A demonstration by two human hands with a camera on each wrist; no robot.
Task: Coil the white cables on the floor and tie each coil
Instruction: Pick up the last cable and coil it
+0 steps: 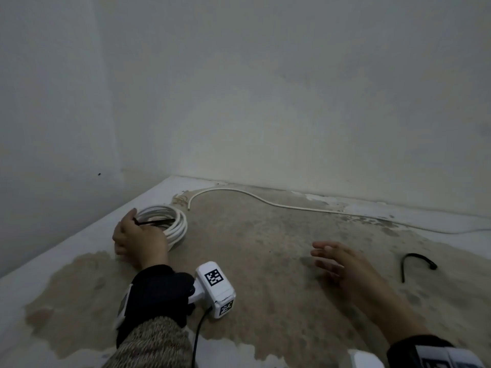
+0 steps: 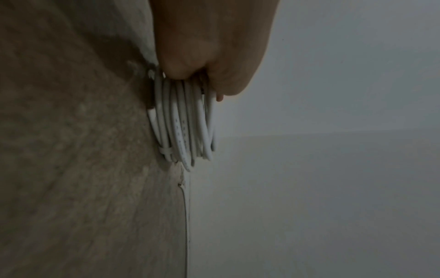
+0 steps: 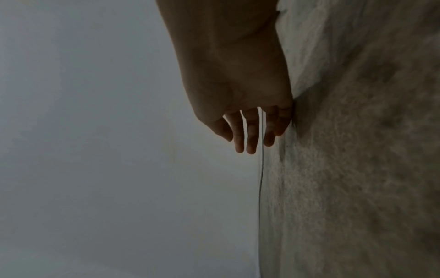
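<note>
A white cable coil point(image 1: 170, 221) lies on the floor near the left wall, with a black tie point(image 1: 155, 222) sticking out across its top. My left hand point(image 1: 138, 240) grips the near side of the coil; in the left wrist view its fingers curl round the bundled strands of the coil point(image 2: 183, 127). My right hand point(image 1: 334, 258) hovers over the bare floor in the middle with fingers spread and empty, as the right wrist view also shows the right hand point(image 3: 250, 135). A loose white cable point(image 1: 265, 201) runs along the far wall to the right. A second black tie point(image 1: 417, 262) lies bent on the floor right of my right hand.
The walls meet in a corner behind the coil. The floor point(image 1: 252, 274) is stained concrete with pale patches along its edges. A white wrist camera box point(image 1: 216, 288) with a black lead sits on my left wrist.
</note>
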